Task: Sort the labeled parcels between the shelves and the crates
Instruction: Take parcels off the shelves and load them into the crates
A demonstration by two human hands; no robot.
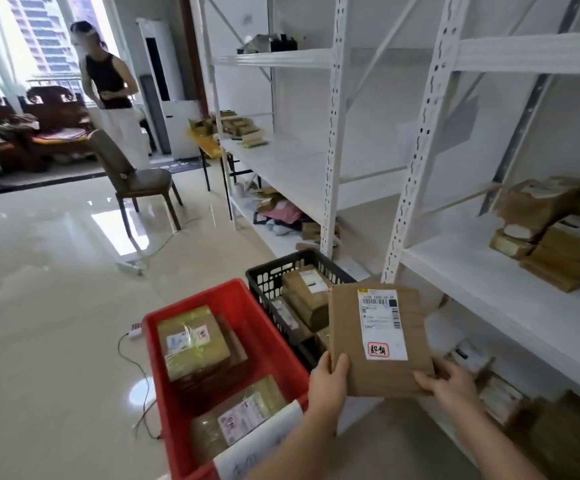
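I hold a flat brown parcel (pixel 347 341) with a white barcode label and a red stamp, face up, above the gap between the crates and the shelf. My left hand (pixel 328 384) grips its lower left corner. My right hand (pixel 449 381) grips its lower right edge. Below on the floor, a red crate (pixel 247 299) holds two taped labeled parcels (pixel 191 341). Behind it a black crate (pixel 264 275) holds several brown parcels (pixel 307 294). The white shelf (pixel 489 282) at right carries a stack of brown parcels (pixel 558 233).
A brown chair (pixel 132 178) stands on the glossy floor at the left. Another person (pixel 112 95) stands near the window beyond it. Cables and a power strip (pixel 134 332) lie left of the red crate. More parcels lie on the far shelf (pixel 243 129) and the bottom shelf (pixel 541 427).
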